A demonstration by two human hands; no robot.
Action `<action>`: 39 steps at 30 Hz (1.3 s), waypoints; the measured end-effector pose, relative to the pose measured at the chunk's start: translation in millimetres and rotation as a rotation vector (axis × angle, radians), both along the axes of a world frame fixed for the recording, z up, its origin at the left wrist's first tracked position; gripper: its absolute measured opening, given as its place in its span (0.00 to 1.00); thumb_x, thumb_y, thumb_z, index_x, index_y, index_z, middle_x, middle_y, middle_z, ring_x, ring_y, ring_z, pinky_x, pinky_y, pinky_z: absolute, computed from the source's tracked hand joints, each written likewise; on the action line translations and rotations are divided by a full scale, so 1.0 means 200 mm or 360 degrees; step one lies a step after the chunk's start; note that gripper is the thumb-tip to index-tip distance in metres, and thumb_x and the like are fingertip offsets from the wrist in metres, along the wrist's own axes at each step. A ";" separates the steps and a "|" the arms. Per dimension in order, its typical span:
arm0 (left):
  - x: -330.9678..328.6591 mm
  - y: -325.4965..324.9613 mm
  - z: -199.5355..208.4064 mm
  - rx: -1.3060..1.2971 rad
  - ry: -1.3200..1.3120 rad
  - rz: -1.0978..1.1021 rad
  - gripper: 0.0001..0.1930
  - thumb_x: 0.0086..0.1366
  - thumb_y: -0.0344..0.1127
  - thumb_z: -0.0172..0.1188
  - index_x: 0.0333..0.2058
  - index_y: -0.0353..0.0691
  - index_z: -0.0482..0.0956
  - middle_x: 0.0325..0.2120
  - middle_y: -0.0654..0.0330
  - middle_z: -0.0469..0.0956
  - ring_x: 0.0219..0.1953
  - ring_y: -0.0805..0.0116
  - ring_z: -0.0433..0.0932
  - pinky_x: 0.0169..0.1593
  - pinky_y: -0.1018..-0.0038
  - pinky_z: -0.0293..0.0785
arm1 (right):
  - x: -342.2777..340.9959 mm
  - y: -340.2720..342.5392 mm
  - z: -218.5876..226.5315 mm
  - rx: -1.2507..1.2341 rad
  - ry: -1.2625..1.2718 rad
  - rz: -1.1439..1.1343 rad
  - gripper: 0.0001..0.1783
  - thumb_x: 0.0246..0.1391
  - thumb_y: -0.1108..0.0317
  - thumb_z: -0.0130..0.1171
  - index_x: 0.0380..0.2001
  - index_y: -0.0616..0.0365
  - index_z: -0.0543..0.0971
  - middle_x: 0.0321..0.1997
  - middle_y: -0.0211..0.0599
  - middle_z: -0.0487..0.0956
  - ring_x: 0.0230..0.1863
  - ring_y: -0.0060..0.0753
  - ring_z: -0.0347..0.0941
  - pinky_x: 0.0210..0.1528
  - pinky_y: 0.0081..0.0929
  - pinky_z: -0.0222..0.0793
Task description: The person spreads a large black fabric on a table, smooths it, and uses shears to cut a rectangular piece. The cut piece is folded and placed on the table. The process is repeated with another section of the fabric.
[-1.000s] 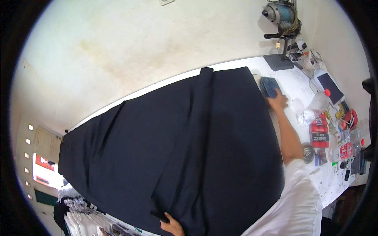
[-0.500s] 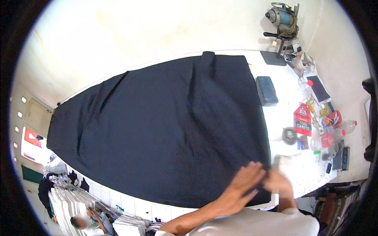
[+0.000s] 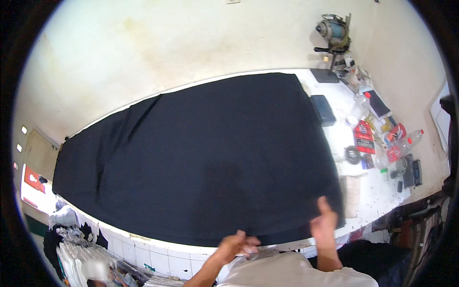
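Observation:
A large black cloth [image 3: 205,153] lies spread over a long white table [image 3: 351,203]. Its right half looks smooth, while a few creases run through the left part. At the cloth's near edge is my left hand [image 3: 234,246], fingers a little apart and slightly blurred, with nothing visible in them. My right hand [image 3: 325,221] is over the near right corner of the cloth, one digit stretched upward and apart from the others. It appears to hold nothing; whether it touches the cloth I cannot tell.
A cloth-cutting machine [image 3: 333,40] stands at the far right corner. Along the right side are a dark block [image 3: 323,111], a red card [image 3: 364,137], a black tape roll [image 3: 353,155] and plastic bottles [image 3: 400,146]. Below the table's left side, a person [image 3: 98,272] is beside stacked white bundles [image 3: 76,256].
My hands have moved apart, the left one leftward to the near edge. The folds in the cloth's right half have flattened, and its right edge lies slightly farther right. The view has shifted.

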State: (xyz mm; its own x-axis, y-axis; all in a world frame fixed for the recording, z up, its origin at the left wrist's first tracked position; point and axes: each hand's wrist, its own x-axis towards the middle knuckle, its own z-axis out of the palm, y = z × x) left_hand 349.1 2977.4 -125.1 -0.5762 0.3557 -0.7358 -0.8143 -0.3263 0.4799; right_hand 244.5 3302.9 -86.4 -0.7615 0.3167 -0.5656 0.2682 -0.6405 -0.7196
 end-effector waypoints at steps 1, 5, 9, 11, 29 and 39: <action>0.05 -0.20 -0.05 -0.0130 0.0176 0.0683 0.35 0.79 0.61 0.56 0.64 0.30 0.77 0.54 0.44 0.85 0.45 0.55 0.87 0.49 0.65 0.83 | -0.04 -0.01 0.10 0.0067 0.0075 -0.0015 0.25 0.68 0.62 0.70 0.62 0.63 0.80 0.59 0.41 0.85 0.58 0.37 0.82 0.63 0.37 0.76; -0.01 -1.61 -0.17 -0.0979 0.0589 0.2523 0.27 0.69 0.43 0.63 0.59 0.28 0.80 0.57 0.43 0.80 0.56 0.45 0.80 0.64 0.48 0.78 | -0.48 -0.07 0.45 0.0135 0.0695 0.0021 0.21 0.71 0.64 0.67 0.62 0.62 0.81 0.60 0.41 0.86 0.60 0.34 0.82 0.67 0.39 0.77; -0.37 -2.98 0.16 -0.0629 0.0959 0.2704 0.16 0.70 0.35 0.65 0.53 0.35 0.81 0.48 0.57 0.84 0.48 0.61 0.83 0.51 0.68 0.85 | -1.40 -0.23 0.76 0.0020 0.0857 0.0485 0.15 0.75 0.59 0.60 0.56 0.55 0.82 0.59 0.40 0.85 0.59 0.42 0.82 0.66 0.51 0.75; -0.65 -3.36 0.55 -0.0760 0.1203 0.2295 0.08 0.74 0.36 0.67 0.45 0.40 0.81 0.38 0.64 0.83 0.35 0.68 0.82 0.37 0.79 0.81 | -1.83 -0.28 0.96 -0.0044 0.0776 0.0462 0.17 0.79 0.61 0.53 0.60 0.59 0.78 0.66 0.46 0.81 0.63 0.51 0.79 0.70 0.69 0.71; -0.28 -3.14 2.02 -0.1809 0.1894 0.1721 0.34 0.75 0.50 0.66 0.73 0.42 0.72 0.71 0.47 0.72 0.73 0.51 0.67 0.76 0.45 0.56 | -1.82 0.73 2.04 0.0384 0.1748 -0.0008 0.19 0.78 0.65 0.54 0.57 0.72 0.79 0.61 0.54 0.83 0.62 0.52 0.81 0.70 0.54 0.77; 0.26 -2.86 1.36 -0.1229 0.1544 0.1846 0.33 0.75 0.46 0.67 0.67 0.25 0.75 0.66 0.48 0.78 0.68 0.54 0.74 0.76 0.59 0.59 | -0.62 0.71 0.98 0.0750 0.1211 -0.0107 0.19 0.73 0.64 0.63 0.59 0.66 0.83 0.61 0.44 0.86 0.62 0.39 0.81 0.70 0.38 0.73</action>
